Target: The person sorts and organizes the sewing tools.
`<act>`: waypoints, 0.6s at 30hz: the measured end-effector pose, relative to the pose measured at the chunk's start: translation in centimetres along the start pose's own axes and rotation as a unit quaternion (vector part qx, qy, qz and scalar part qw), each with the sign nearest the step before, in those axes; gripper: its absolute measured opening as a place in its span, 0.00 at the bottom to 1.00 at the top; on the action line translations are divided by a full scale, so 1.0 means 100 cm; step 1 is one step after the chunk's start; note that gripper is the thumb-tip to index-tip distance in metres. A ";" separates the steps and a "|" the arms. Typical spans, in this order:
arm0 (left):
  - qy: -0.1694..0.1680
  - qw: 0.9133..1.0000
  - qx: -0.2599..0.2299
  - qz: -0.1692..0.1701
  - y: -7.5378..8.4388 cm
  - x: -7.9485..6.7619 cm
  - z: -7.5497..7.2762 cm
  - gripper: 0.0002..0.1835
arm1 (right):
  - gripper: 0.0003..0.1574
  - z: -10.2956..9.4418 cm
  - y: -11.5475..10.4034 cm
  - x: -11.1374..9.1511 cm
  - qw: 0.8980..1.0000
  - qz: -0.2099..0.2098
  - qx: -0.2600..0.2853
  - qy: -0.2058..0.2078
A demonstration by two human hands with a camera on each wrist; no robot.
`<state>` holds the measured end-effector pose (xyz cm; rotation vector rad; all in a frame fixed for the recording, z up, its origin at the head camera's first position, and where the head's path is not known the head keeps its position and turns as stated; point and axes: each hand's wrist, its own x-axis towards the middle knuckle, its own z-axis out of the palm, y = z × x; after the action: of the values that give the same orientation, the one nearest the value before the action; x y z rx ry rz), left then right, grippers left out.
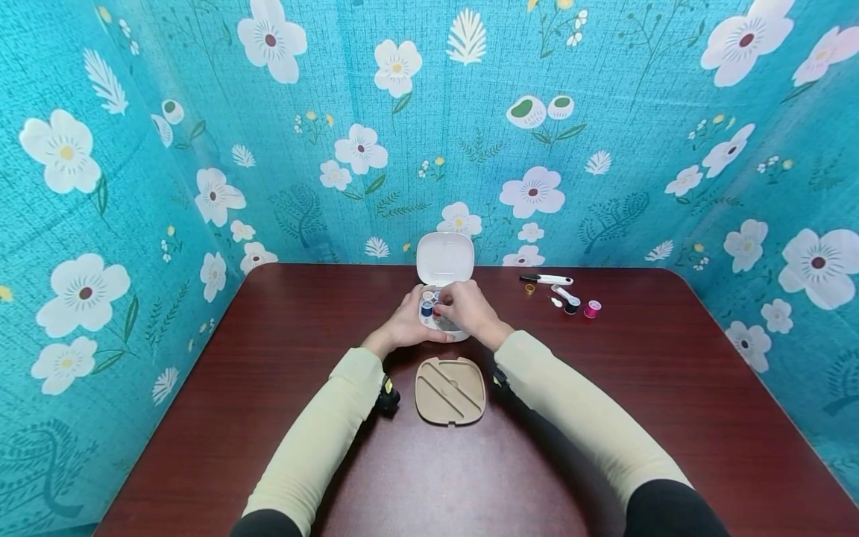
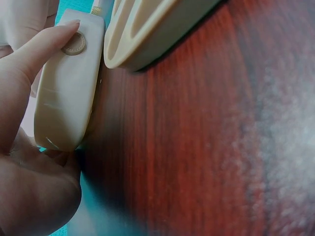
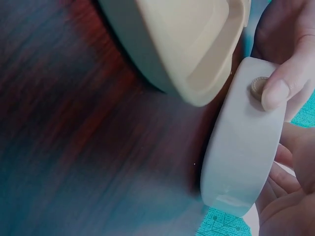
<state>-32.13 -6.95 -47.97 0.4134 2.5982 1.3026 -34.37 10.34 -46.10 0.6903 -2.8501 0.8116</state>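
Observation:
A white sewing box point(image 1: 445, 257) stands with its lid raised at the back of the table. My left hand point(image 1: 403, 322) grips the box's left side, its thumb lying along the front wall beside a round button point(image 2: 74, 44). Inside are several thread spools, among them a blue spool point(image 1: 426, 308). My right hand point(image 1: 471, 307) reaches in from the right, thumb and finger pinching a red thread spool point(image 1: 437, 309), mostly hidden by the fingers. In the right wrist view, the right hand point(image 3: 295, 191) is beside the box wall point(image 3: 241, 142).
A beige compartment tray point(image 1: 450, 391) lies on the table point(image 1: 302, 440) in front of the box. At the back right are a white-and-black tool point(image 1: 546, 280), a small yellow ring point(image 1: 529, 289), a black spool point(image 1: 572, 305) and a pink spool point(image 1: 593, 309). A floral curtain point(image 1: 470, 164) hangs behind.

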 end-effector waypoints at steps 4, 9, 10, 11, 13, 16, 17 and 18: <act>-0.004 1.000 -0.004 -0.002 -0.001 0.000 0.000 0.65 | 0.08 0.001 0.000 0.000 1.000 -0.008 -0.016 -0.003; -0.003 1.000 -0.005 -0.005 0.001 0.000 -0.001 0.65 | 0.08 0.000 -0.002 0.000 1.000 -0.009 -0.029 -0.003; -0.002 1.000 -0.005 -0.005 0.001 0.000 -0.001 0.65 | 0.08 -0.001 -0.002 0.000 0.999 -0.007 -0.031 -0.001; -0.001 1.000 -0.005 -0.005 0.001 0.000 -0.001 0.65 | 0.08 -0.001 -0.002 0.000 0.999 -0.006 -0.031 -0.002; 0.000 1.000 -0.006 -0.004 0.001 0.000 -0.001 0.65 | 0.08 -0.003 -0.002 -0.001 1.000 -0.004 -0.030 -0.003; 0.000 1.000 -0.007 -0.003 0.000 0.000 0.000 0.65 | 0.07 -0.004 -0.002 -0.003 1.000 -0.002 -0.027 -0.003; 0.000 1.000 -0.007 -0.003 0.000 0.000 0.000 0.66 | 0.07 -0.005 -0.002 -0.004 1.000 -0.003 -0.024 -0.004; 0.001 1.000 -0.005 -0.003 0.000 0.000 0.000 0.66 | 0.07 -0.006 -0.003 -0.004 1.000 -0.004 -0.023 -0.004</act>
<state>-32.14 -6.95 -47.99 0.4021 2.5900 1.3144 -33.89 10.61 -45.59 0.6990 -2.8611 0.7426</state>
